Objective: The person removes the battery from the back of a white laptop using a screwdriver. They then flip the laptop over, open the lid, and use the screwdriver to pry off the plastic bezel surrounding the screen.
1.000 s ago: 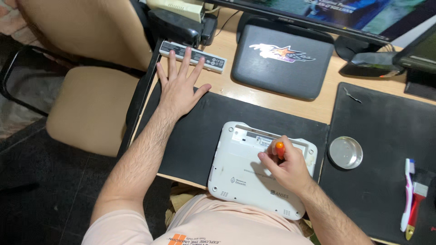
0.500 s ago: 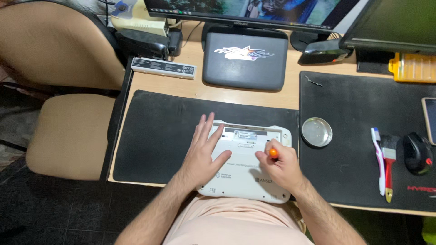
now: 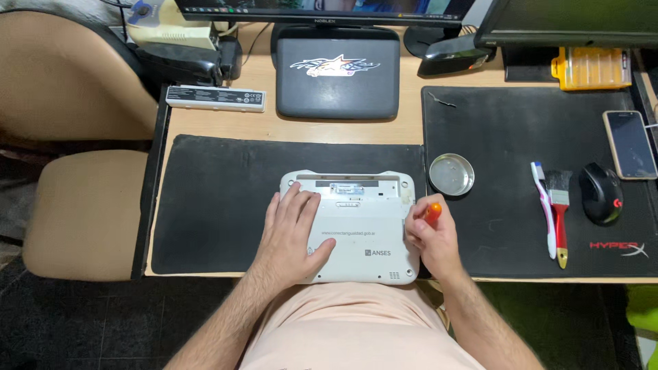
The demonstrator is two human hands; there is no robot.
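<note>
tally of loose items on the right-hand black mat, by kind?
Round silver metal dish: 1
White and pink toothbrush: 1
Red-handled paintbrush: 1
Black computer mouse: 1
Smartphone with pale case: 1
Total: 5
Small dark piece near the mat's top left is too small to tell.

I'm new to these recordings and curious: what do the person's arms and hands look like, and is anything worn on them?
Both forearms are bare, with no sleeves in view. The left hand and right hand wear no gloves; no rings, watch or markings show.
</note>
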